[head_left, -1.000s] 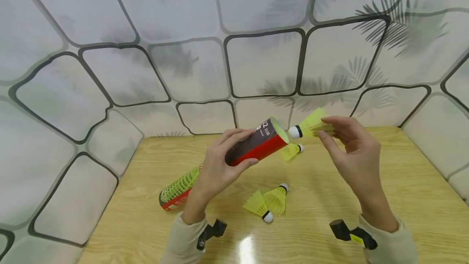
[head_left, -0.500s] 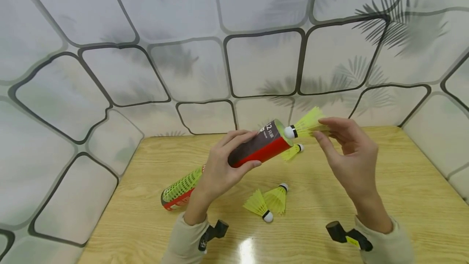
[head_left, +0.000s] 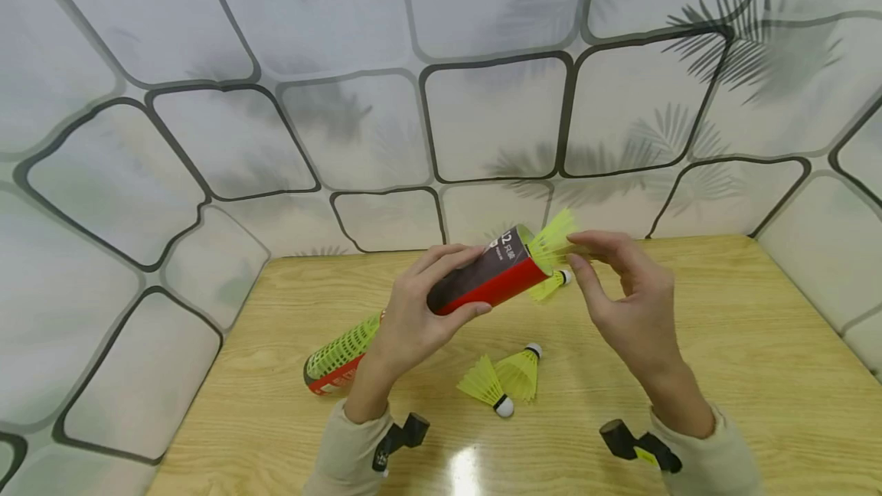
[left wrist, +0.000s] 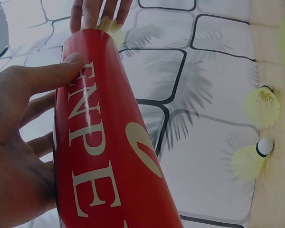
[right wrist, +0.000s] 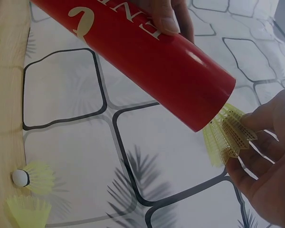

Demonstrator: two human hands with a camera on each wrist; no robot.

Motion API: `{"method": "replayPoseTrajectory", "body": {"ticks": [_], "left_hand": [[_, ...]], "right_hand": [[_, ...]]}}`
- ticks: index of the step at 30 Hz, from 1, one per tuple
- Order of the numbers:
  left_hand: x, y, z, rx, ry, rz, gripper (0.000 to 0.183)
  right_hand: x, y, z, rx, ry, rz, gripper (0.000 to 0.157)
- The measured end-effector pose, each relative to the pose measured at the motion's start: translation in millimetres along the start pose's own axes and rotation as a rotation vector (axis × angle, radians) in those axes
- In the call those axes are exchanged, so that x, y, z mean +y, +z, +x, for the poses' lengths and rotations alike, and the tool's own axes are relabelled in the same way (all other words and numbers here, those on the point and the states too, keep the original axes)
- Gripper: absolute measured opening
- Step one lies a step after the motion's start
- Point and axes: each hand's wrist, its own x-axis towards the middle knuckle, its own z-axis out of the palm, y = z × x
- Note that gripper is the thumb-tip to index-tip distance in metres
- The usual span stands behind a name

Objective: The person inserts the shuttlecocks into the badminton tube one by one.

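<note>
My left hand [head_left: 413,320] grips a red and black shuttlecock tube [head_left: 496,270], tilted with its mouth up to the right. In the right wrist view the tube [right wrist: 171,66] shows its red side with pale letters. A yellow shuttlecock [head_left: 553,239] sits partly inside the mouth; its cork is hidden in the tube. My right hand [head_left: 630,297] pinches the skirt of this shuttlecock [right wrist: 225,135] between thumb and fingers. Behind the tube, another yellow shuttlecock [head_left: 547,287] lies on the table.
Two more shuttlecocks, a left one [head_left: 485,385] and a right one [head_left: 521,373], lie together on the wooden table [head_left: 262,435]. A green, netted-looking tube [head_left: 341,350] with a red side lies behind my left forearm. A patterned cloth wall [head_left: 496,121] rises behind.
My right hand has moved left and slightly down, bringing the shuttlecock cork-first from outside the mouth into the tube. My left hand and the tube have barely shifted.
</note>
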Motion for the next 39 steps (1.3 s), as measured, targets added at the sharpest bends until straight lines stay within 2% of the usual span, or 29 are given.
{"method": "replayPoseTrajectory", "body": {"ticks": [10,15,20,39], "left_hand": [[1.4,0.7,0.2,-0.003,0.004,-0.002,0.06],[1.5,0.4,0.2,-0.012,-0.005,0.001,0.06],[0.6,0.3,-0.3,-0.021,-0.006,-0.004,0.06],[-0.5,0.6,-0.3,-0.036,-0.004,-0.001,0.06]], "right_hand": [[0.9,5.8,-3.5,-0.059,-0.019,-0.072,0.036],[-1.4,6.5,-3.3,-0.117,0.003,-0.113,0.032],[-2.6,9.2,-4.1,-0.177,0.023,-0.11,0.031],[0.5,10.5,-7.4,-0.294,0.025,-0.08,0.035]]}}
